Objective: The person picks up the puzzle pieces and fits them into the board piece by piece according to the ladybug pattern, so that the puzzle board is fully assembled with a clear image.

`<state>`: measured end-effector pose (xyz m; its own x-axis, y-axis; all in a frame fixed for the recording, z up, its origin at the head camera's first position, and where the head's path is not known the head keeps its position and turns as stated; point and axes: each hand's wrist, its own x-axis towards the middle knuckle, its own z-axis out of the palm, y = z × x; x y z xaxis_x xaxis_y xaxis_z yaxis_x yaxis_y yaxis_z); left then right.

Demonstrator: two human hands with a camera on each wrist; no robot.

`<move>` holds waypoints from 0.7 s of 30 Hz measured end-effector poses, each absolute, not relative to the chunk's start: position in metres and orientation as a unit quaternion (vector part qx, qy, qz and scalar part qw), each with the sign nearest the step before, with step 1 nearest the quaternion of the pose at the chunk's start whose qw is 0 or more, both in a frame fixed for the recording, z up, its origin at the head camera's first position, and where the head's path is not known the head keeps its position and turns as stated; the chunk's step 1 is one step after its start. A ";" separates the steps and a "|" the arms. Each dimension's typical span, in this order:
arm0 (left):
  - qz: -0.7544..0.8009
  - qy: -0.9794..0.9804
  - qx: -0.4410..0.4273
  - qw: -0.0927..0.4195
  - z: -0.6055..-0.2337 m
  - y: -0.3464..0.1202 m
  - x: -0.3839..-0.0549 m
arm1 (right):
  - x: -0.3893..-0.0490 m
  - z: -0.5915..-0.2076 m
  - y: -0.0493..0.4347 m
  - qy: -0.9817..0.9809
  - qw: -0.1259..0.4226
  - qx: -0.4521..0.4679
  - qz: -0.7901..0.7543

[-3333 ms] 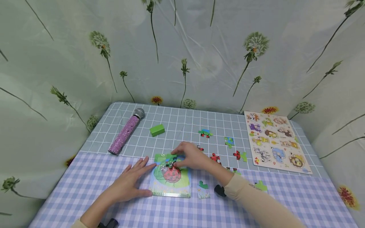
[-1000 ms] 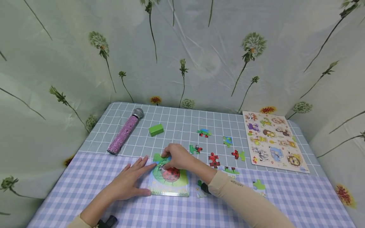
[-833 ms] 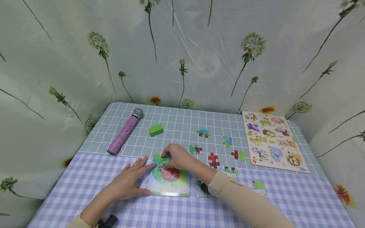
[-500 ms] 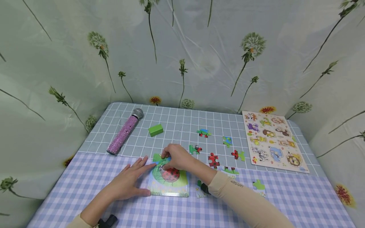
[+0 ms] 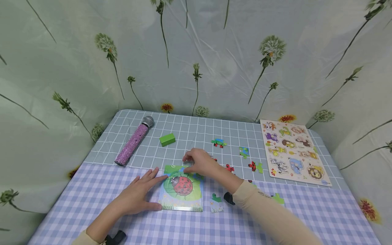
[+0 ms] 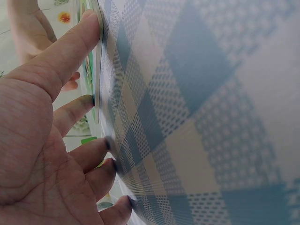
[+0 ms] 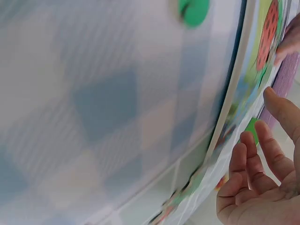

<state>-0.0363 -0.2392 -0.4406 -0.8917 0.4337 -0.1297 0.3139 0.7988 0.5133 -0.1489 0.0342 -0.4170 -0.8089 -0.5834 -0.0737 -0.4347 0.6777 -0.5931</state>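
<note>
Sleeve print (image 5: 264, 195) unreadable. Left hand (image 5: 139, 195) spread, touching puzzle (image 5: 182, 201); right hand (image 5: 200, 163) loosely curled, holding nothing, block (image 5: 167, 140) beyond fingertips (image 5: 186, 157).

beige sleeves (image 5: 275, 216), dark lettering (image 5: 264, 195) near right cuff (image 5: 243, 194), black wrist cameras (image 5: 229, 198)

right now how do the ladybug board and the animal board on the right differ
The ladybug board shows one big ladybug, while the animal board carries many small animals.
The ladybug board looks smaller than the animal board.
The left hand touches the ladybug board's edge; neither of the hands touches the animal board.
Both the ladybug board and the animal board lie flat, picture side up.
</note>
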 end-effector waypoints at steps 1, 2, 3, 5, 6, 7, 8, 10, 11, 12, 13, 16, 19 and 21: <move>0.247 0.941 0.198 0.121 -0.440 -0.239 -0.036 | -0.151 -0.417 0.038 0.908 0.129 -0.275 -0.287; 0.246 0.941 0.198 0.122 -0.440 -0.239 -0.036 | -0.153 -0.416 0.041 0.910 0.128 -0.268 -0.288; 0.247 0.941 0.198 0.122 -0.440 -0.239 -0.036 | -0.156 -0.416 0.044 0.912 0.127 -0.263 -0.287; 0.247 0.941 0.197 0.122 -0.440 -0.239 -0.036 | -0.160 -0.415 0.052 0.916 0.125 -0.254 -0.286; 0.247 0.941 0.197 0.121 -0.440 -0.239 -0.036 | -0.162 -0.414 0.056 0.917 0.124 -0.249 -0.285; 0.246 0.941 0.197 0.121 -0.440 -0.239 -0.036 | -0.165 -0.413 0.060 0.919 0.123 -0.244 -0.285; 0.245 0.941 0.197 0.121 -0.440 -0.239 -0.036 | -0.167 -0.412 0.064 0.920 0.122 -0.239 -0.285; 0.243 0.942 0.198 0.119 -0.440 -0.239 -0.036 | -0.172 -0.411 0.072 0.922 0.120 -0.231 -0.287; 0.243 0.942 0.198 0.119 -0.440 -0.239 -0.036 | -0.174 -0.410 0.076 0.923 0.118 -0.227 -0.289; 0.242 0.942 0.198 0.118 -0.440 -0.239 -0.036 | -0.177 -0.410 0.081 0.924 0.112 -0.225 -0.287; 0.242 0.943 0.198 0.117 -0.440 -0.239 -0.036 | -0.180 -0.410 0.085 0.926 0.106 -0.222 -0.285; 0.244 0.942 0.197 0.116 -0.439 -0.239 -0.036 | -0.188 -0.410 0.097 0.931 0.089 -0.213 -0.283; 0.245 0.942 0.196 0.116 -0.439 -0.239 -0.036 | -0.194 -0.410 0.108 0.934 0.076 -0.202 -0.285; 0.246 0.942 0.195 0.116 -0.440 -0.239 -0.036 | -0.197 -0.410 0.115 0.934 0.074 -0.193 -0.291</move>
